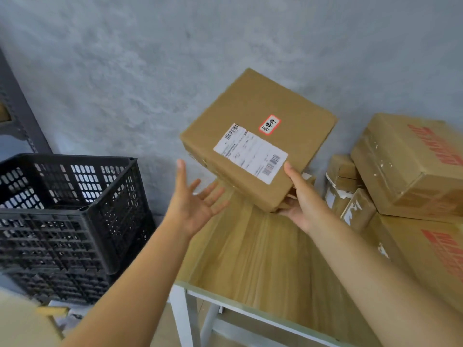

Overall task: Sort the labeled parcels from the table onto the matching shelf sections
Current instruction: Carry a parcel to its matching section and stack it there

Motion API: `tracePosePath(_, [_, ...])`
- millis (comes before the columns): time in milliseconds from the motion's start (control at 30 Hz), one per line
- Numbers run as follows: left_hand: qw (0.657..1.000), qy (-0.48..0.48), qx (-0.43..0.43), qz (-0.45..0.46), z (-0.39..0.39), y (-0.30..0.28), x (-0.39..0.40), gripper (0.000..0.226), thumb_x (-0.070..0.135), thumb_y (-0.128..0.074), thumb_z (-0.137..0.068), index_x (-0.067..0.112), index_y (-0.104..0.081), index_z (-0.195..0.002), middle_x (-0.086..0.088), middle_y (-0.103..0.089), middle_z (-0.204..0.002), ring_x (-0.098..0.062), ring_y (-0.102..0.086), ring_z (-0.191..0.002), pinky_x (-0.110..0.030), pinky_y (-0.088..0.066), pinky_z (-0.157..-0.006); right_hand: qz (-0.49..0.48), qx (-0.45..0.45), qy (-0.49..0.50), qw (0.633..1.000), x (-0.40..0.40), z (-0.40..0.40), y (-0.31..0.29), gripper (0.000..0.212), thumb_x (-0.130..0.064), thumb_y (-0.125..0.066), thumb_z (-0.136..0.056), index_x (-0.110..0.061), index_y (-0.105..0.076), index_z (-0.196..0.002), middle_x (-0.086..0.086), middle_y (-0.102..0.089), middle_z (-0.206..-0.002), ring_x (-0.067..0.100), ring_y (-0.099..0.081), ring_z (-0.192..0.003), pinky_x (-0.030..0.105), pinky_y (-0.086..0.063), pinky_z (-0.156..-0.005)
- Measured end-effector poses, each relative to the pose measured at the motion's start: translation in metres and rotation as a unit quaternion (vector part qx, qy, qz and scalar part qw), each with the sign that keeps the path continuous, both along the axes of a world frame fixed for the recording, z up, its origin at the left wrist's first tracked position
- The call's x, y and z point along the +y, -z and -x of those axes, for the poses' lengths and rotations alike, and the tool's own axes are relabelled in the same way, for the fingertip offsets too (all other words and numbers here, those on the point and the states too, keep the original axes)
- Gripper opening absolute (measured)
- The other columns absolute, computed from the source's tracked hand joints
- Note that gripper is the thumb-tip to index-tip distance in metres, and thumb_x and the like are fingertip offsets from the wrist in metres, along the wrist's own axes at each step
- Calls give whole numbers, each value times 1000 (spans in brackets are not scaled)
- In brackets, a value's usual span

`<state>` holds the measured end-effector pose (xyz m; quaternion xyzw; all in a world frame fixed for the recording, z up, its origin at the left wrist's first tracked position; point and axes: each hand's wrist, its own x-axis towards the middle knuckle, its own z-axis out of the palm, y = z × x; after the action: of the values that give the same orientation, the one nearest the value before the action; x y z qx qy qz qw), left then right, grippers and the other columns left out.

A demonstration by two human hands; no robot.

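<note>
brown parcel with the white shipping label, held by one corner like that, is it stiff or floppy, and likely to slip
The brown parcel probably handles stiff: its faces stay flat and its edges straight while only the right hand holds its near corner. It seems fairly light, since one hand keeps it tilted above the table. The smooth wrapping could slip in that corner grip; the open left hand looks poised to support it.

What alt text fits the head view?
The right hand holds a labeled brown parcel tilted above a wooden table, while the open left hand reaches toward it. Black crates stand left; stacked boxes sit right.
</note>
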<state>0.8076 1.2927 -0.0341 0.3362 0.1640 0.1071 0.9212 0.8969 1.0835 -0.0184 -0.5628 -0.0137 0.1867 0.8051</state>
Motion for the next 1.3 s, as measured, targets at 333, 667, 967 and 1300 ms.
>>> tracePosePath(333, [988, -49, 7, -146, -21, 8, -7, 46, 57, -63, -88, 26, -65, -123, 5, -77, -105, -21, -71, -104, -45, -54, -94, 135, -22, -102, 985, -26, -12, 9, 97, -52, -80, -57, -27, -43, -143, -2, -55, -137, 25, -52, -128, 57, -43, -105])
tracePosePath(667, [962, 48, 6, -270, -26, 2, 2, 58, 58, -66, -82, 21, -63, -127, -8, -72, -119, -28, -71, -106, -44, -54, -91, 150, -40, -73, 985, -74, -59, 0, 32, -57, -60, -90, -31, -78, -94, -10, -76, -82, 6, -73, -70, 24, -55, -60])
tracePosePath(967, [928, 47, 16, -370, -27, 1, -10, 76, 76, -58, -77, 26, -56, -134, -2, -71, -123, -26, -69, -112, -50, -48, -103, 203, -99, -43, 973, -67, -58, 8, 66, -77, -55, -80, -37, -58, -133, -11, -68, -127, 15, -63, -118, 42, -47, -106])
tracePosePath(1300, [922, 48, 38, -382, -7, 0, -4, 60, 77, -41, -88, 34, -70, -118, 1, -75, -113, -22, -72, -103, -49, -51, -100, 226, -132, 5, 965, -71, -4, 7, 112, -97, -53, -53, -36, -43, -146, -10, -54, -143, 16, -53, -130, 46, -41, -112])
